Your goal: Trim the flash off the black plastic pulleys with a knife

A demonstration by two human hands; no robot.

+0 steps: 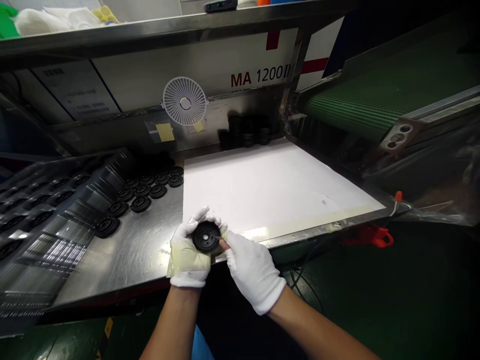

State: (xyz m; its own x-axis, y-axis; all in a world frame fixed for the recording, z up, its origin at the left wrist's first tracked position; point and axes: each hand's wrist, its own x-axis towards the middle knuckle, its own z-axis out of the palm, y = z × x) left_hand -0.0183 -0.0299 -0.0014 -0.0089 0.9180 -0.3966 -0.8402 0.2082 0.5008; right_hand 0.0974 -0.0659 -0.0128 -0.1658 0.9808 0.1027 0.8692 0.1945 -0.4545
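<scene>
Here, the disc (205,237) sits face-up in the gloved left hand (188,250), fingers curled around its rim, just above the table's (140,250) front edge. It looks stiff and fairly light, likely moulded plastic; the rim seems the surest hold, though smooth black sides could slip against cloth. The right hand (252,270) is closed at the rim, seemingly pinching a thin tool (217,237), mostly hidden. White paper (270,187) lies just beyond; more discs (141,204) stand to the left, near clear trays (75,225).
</scene>
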